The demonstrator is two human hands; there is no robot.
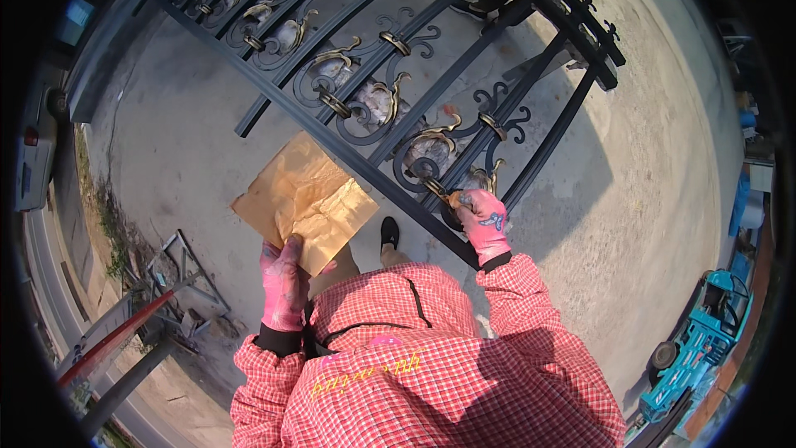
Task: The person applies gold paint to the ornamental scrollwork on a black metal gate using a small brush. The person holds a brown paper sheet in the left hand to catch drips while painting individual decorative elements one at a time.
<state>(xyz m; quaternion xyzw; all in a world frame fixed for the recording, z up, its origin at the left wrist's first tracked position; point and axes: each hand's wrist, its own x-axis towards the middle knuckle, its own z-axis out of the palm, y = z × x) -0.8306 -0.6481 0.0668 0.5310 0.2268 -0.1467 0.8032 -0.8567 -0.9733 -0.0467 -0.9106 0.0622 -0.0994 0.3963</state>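
My left hand, in a pink glove, grips the lower edge of a creased square sheet of cardboard smeared with gold paint. The thumb lies on top of the sheet. My right hand, also gloved in pink, is closed at the near corner of a dark metal fence panel. Its fingertips pinch a small orange-brown thing that I cannot make out, beside a gold collar on a bar. Gold shows on other collars and on the leaf tips of the scrolls.
Another person's dark shoe and legs stand beyond the panel. At the lower right is a turquoise machine. A metal frame and a red bar lie to the left, near a parked vehicle. The ground is concrete.
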